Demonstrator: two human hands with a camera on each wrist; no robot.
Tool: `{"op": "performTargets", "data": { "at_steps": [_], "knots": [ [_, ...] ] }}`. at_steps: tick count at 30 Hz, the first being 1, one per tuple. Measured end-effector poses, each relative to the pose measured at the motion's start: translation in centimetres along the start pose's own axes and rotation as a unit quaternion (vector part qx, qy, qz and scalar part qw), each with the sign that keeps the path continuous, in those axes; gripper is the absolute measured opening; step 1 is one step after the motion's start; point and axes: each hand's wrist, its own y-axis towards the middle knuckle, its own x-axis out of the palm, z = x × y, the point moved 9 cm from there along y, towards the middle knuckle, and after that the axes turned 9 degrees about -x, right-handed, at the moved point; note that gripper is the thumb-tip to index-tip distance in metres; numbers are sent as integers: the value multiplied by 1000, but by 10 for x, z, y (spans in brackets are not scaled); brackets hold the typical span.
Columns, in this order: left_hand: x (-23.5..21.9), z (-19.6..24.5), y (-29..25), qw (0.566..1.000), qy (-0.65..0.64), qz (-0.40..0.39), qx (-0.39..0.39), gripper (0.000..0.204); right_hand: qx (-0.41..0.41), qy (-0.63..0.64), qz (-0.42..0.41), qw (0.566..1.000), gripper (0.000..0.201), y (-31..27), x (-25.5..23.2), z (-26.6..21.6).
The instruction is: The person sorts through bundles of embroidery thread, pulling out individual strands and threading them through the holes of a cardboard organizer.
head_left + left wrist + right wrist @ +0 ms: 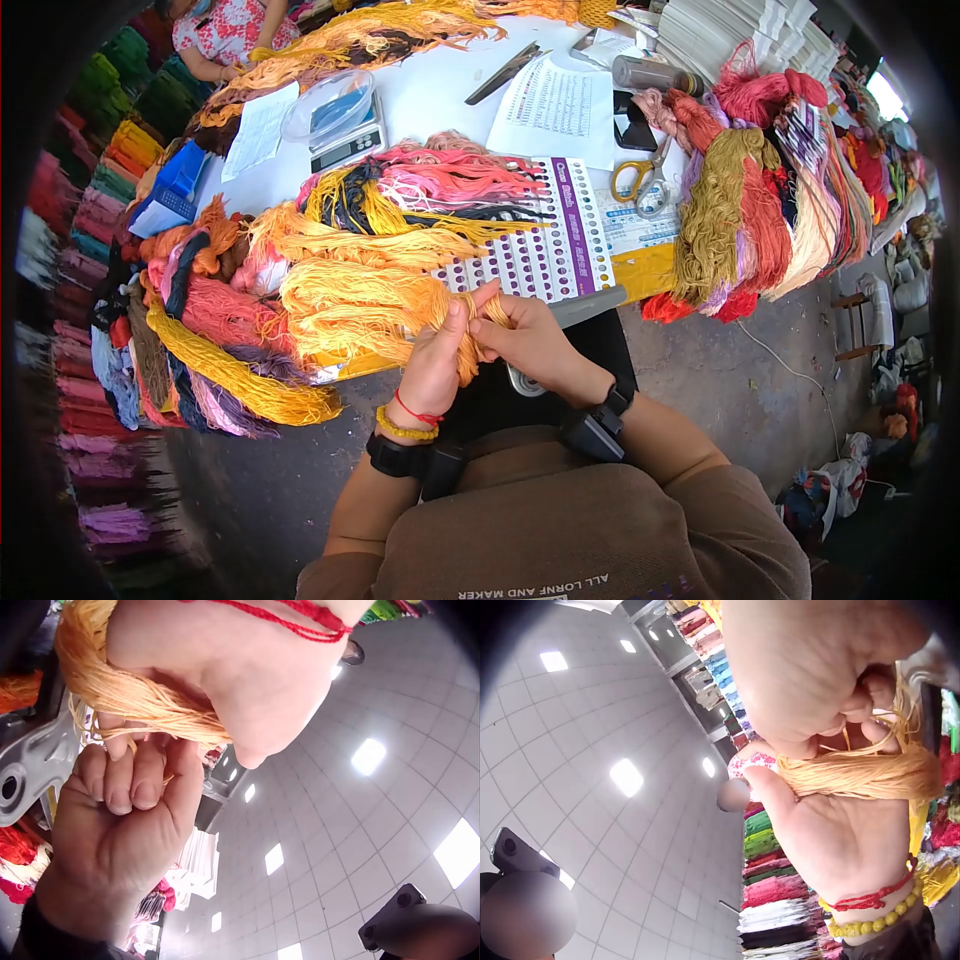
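In the head view both hands are close together at the table's front edge, working on a skein of light orange thread. My left hand, wearing a red cord and a yellow bead bracelet, grips the skein, which lies across its fingers in the right wrist view. With curled fingers my right hand pinches a few strands of the same skein beside the left thumb. Just left of the hands, a spread bundle of orange-yellow thread lies on the table. A purple and white color card with rows of holes is beyond them.
Scissors with a yellow handle lie back right. A digital scale bears a clear plastic lid. Colored skeins hang over the table's left and right ends. A grey metal bar juts along the front edge. Another person sits across.
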Motion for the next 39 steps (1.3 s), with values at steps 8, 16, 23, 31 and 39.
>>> {"op": "performTargets", "data": {
  "at_steps": [8, 16, 23, 31, 39],
  "knots": [
    [-1, 2, -1, 1000, -18, 13, -2, 57, -14, 52, 10, 998, 13, 0, 2, -2],
    [-5, -4, 1, 1000, -13, -7, -6, 57, -4, 2, 6, 1000, 13, 0, 1, 0],
    [-5, -5, 2, 999, -36, -7, -7, 59, -15, 37, 17, 999, 12, 0, 2, -1],
    [-7, -5, 3, 999, -39, -5, -11, 61, -9, 54, 30, 998, 12, -2, 1, -9],
    [-6, -5, 3, 1000, 27, -10, -5, 60, -23, -7, 41, 999, 11, 1, -1, -5]
  ]
}}
